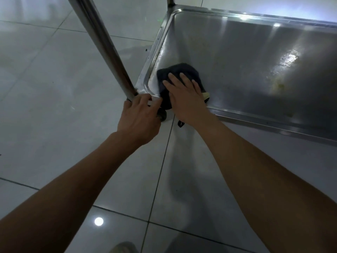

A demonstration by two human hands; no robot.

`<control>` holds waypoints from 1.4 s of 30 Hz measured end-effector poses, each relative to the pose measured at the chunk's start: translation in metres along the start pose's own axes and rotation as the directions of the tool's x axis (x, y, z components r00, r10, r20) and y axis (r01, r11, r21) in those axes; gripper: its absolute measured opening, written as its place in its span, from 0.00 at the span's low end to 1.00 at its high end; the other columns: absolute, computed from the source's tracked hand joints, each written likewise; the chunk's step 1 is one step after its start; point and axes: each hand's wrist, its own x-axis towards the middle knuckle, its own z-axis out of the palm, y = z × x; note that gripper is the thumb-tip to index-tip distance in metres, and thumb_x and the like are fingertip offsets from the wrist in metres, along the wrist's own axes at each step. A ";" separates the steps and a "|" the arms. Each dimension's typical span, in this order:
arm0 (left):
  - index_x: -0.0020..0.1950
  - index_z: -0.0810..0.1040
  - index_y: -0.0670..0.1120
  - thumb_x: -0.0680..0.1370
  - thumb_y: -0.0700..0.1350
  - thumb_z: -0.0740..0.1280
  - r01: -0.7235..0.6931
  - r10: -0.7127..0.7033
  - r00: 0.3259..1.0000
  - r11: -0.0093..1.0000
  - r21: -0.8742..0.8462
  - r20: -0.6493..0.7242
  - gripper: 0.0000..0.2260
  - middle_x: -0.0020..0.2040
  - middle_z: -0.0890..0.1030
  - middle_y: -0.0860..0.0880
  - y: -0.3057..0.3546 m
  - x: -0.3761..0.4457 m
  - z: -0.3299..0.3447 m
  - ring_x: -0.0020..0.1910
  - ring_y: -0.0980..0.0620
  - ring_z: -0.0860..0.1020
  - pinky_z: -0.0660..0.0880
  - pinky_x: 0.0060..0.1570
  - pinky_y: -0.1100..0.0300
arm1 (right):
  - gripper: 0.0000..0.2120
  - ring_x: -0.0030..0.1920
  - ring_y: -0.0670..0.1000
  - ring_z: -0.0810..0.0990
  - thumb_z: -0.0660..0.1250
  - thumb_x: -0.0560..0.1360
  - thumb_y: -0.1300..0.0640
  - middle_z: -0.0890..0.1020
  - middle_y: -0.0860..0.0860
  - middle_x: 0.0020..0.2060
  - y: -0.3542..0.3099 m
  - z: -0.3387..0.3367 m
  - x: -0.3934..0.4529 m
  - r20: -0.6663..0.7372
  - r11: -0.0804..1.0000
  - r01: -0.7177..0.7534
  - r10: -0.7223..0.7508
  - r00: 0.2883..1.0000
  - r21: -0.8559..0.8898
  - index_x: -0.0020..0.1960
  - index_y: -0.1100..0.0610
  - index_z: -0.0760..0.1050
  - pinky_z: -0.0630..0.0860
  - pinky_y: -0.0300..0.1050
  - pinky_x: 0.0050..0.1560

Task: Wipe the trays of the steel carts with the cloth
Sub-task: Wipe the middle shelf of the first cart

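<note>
A: Cloth?
B: Dark cloth (pixel 179 77) mid-frame, in tray (pixel 255 57) corner, under flat right hand (pixel 184 95). Left hand (pixel 140 115) grips the tray corner by the post (pixel 102 46).
A: Surroundings?
B: Glossy tiled floor (pixel 45 88).

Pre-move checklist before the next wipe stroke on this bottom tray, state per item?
1. Cloth flat on the tray: ok, in the near-left corner.
2. Right hand pressing the cloth with straight fingers: ok.
3. Left hand steadying the cart: ok, grip at the corner by the post.
4. Cloth fully inside the tray: not ok, one part hangs over the front rim.
5. Stroke path to the right free of objects: ok.
6. Dirt left to wipe: not ok, yellowish stain on the right side.
</note>
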 end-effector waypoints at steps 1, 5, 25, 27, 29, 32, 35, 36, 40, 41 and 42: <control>0.76 0.65 0.50 0.79 0.50 0.64 -0.008 0.008 1.000 1.000 0.018 -0.002 0.25 0.71 0.70 0.44 0.007 0.001 -0.001 0.71 0.42 0.67 0.65 0.67 0.43 | 0.23 0.80 0.53 0.50 0.53 0.84 0.52 0.56 0.45 0.80 0.009 -0.002 -0.008 -0.016 1.000 -0.023 0.023 1.000 0.001 0.79 0.46 0.60 0.48 0.57 0.78; 0.72 0.70 0.50 0.79 0.52 0.63 -0.132 0.132 0.991 0.991 0.014 -0.013 0.22 0.72 0.70 0.45 0.043 0.012 -0.001 0.73 0.43 0.65 0.65 0.68 0.40 | 0.23 0.80 0.52 0.49 0.52 0.85 0.52 0.55 0.45 0.80 0.050 -0.014 -0.043 -0.026 0.991 -0.129 0.130 0.991 0.036 0.79 0.46 0.60 0.45 0.55 0.78; 0.63 0.79 0.50 0.75 0.52 0.68 -0.381 0.370 0.923 0.917 -0.114 -0.109 0.18 0.61 0.78 0.45 0.201 0.056 0.015 0.62 0.39 0.75 0.74 0.53 0.41 | 0.23 0.80 0.55 0.49 0.52 0.85 0.54 0.55 0.47 0.80 0.254 -0.083 -0.216 -0.148 0.813 -0.583 0.577 0.803 0.010 0.79 0.47 0.59 0.46 0.56 0.78; 0.62 0.78 0.53 0.76 0.54 0.65 -0.354 0.334 0.932 0.922 -0.157 -0.142 0.16 0.62 0.78 0.46 0.185 0.058 0.010 0.62 0.40 0.75 0.74 0.55 0.42 | 0.23 0.80 0.55 0.48 0.52 0.85 0.55 0.55 0.47 0.81 0.249 -0.081 -0.210 -0.149 0.804 -0.594 0.584 0.798 -0.024 0.79 0.47 0.58 0.46 0.57 0.78; 0.60 0.77 0.55 0.77 0.53 0.67 -0.315 0.291 0.943 0.937 -0.152 -0.161 0.12 0.62 0.78 0.46 0.164 0.060 0.007 0.61 0.40 0.75 0.73 0.55 0.40 | 0.24 0.81 0.56 0.47 0.53 0.84 0.55 0.53 0.48 0.81 0.240 -0.078 -0.200 -0.139 0.799 -0.599 0.587 0.797 -0.062 0.80 0.48 0.57 0.45 0.58 0.78; 0.58 0.77 0.54 0.76 0.50 0.70 -0.250 0.232 0.958 0.963 -0.098 -0.165 0.12 0.61 0.79 0.44 0.126 0.061 0.003 0.60 0.38 0.75 0.73 0.54 0.37 | 0.26 0.81 0.56 0.45 0.54 0.84 0.55 0.51 0.48 0.81 0.222 -0.075 -0.179 -0.110 0.828 -0.555 0.546 0.830 -0.078 0.81 0.48 0.55 0.44 0.58 0.78; 0.57 0.79 0.51 0.76 0.51 0.70 -0.174 0.163 0.977 0.982 -0.071 -0.138 0.11 0.60 0.80 0.43 0.089 0.059 -0.001 0.60 0.36 0.75 0.73 0.53 0.36 | 0.25 0.81 0.55 0.44 0.52 0.84 0.54 0.49 0.47 0.81 0.197 -0.067 -0.150 -0.100 0.847 -0.526 0.518 0.849 -0.076 0.81 0.48 0.54 0.43 0.58 0.78; 0.57 0.80 0.50 0.77 0.51 0.69 -0.146 0.137 0.984 0.987 -0.068 -0.114 0.11 0.61 0.79 0.42 0.079 0.060 -0.002 0.61 0.36 0.74 0.73 0.55 0.36 | 0.25 0.81 0.55 0.44 0.52 0.84 0.54 0.49 0.47 0.81 0.189 -0.063 -0.139 -0.097 0.853 -0.517 0.510 0.855 -0.073 0.81 0.47 0.54 0.43 0.58 0.78; 0.57 0.81 0.48 0.80 0.55 0.63 -0.065 0.064 0.997 0.998 -0.017 -0.035 0.15 0.62 0.79 0.43 0.052 0.060 -0.003 0.63 0.39 0.74 0.73 0.58 0.41 | 0.24 0.81 0.55 0.44 0.52 0.85 0.54 0.50 0.47 0.81 0.151 -0.047 -0.094 -0.091 0.890 -0.453 0.448 0.889 -0.046 0.80 0.47 0.55 0.42 0.58 0.78; 0.57 0.81 0.48 0.80 0.56 0.62 -0.061 0.061 0.998 0.998 -0.020 -0.030 0.15 0.61 0.79 0.44 0.047 0.060 -0.003 0.62 0.40 0.74 0.74 0.58 0.42 | 0.24 0.81 0.55 0.45 0.52 0.84 0.54 0.51 0.47 0.81 0.141 -0.043 -0.082 -0.090 0.901 -0.432 0.427 0.900 -0.041 0.80 0.47 0.55 0.42 0.58 0.78; 0.57 0.80 0.48 0.81 0.56 0.62 -0.062 0.061 0.998 0.998 -0.028 -0.034 0.15 0.60 0.79 0.45 0.042 0.060 -0.002 0.62 0.41 0.75 0.74 0.58 0.42 | 0.24 0.81 0.55 0.45 0.53 0.84 0.54 0.51 0.47 0.81 0.132 -0.038 -0.070 -0.092 0.910 -0.412 0.408 0.908 -0.033 0.80 0.47 0.56 0.42 0.58 0.78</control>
